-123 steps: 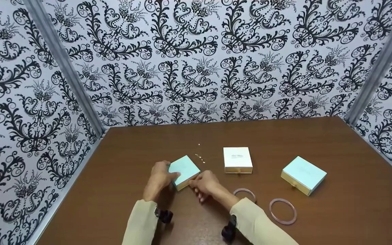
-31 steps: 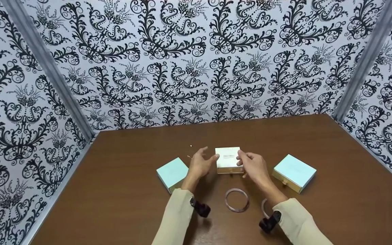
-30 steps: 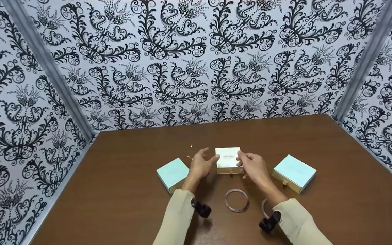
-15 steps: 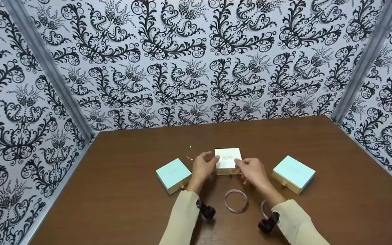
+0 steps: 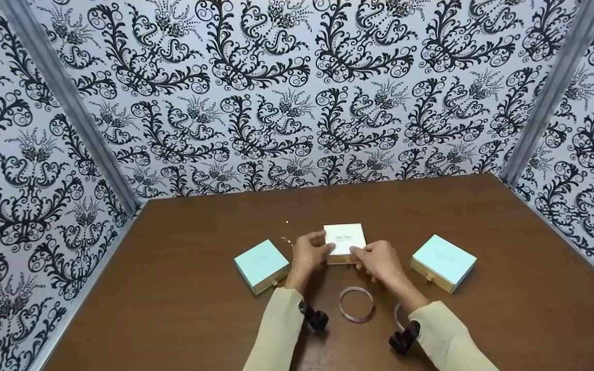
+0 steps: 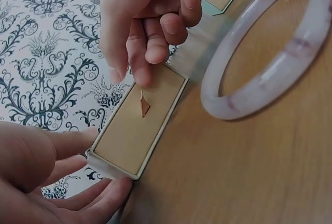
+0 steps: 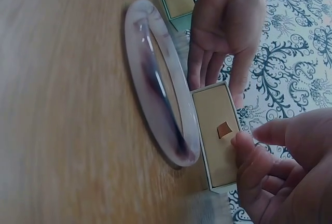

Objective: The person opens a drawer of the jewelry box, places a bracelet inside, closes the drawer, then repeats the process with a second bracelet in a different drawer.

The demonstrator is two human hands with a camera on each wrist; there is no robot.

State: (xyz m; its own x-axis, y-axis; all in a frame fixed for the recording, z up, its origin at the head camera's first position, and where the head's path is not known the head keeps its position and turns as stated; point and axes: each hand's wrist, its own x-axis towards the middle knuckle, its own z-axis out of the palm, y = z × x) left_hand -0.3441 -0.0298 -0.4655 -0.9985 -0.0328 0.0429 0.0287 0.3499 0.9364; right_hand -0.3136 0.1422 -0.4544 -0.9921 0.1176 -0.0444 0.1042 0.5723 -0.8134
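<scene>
A small white drawer box (image 5: 343, 236) with a tan front sits mid-table. My left hand (image 5: 308, 253) grips its left side, thumb at the top edge and fingers along the side. At the front right corner is my right hand (image 5: 382, 259), thumb by the top edge and fingertips close to the drawer front. In the right wrist view, the right fingertips (image 7: 243, 145) are beside the small copper-coloured tab (image 7: 224, 129), not round it. The drawer looks pushed in. A pale mauve bangle (image 5: 357, 304) lies in front of the box.
A mint drawer box (image 5: 262, 262) stands to the left, another mint box (image 5: 444, 258) to the right. A second bangle (image 5: 399, 315) is partly hidden by my right wrist. Tiny pale earrings or beads (image 5: 287, 240) lie behind the left hand. Patterned walls (image 5: 276, 103) enclose the table.
Both hands have left the left mint box for the white one. Over the last second the right hand came down to the white box's front corner, and the left hand closed on its side.
</scene>
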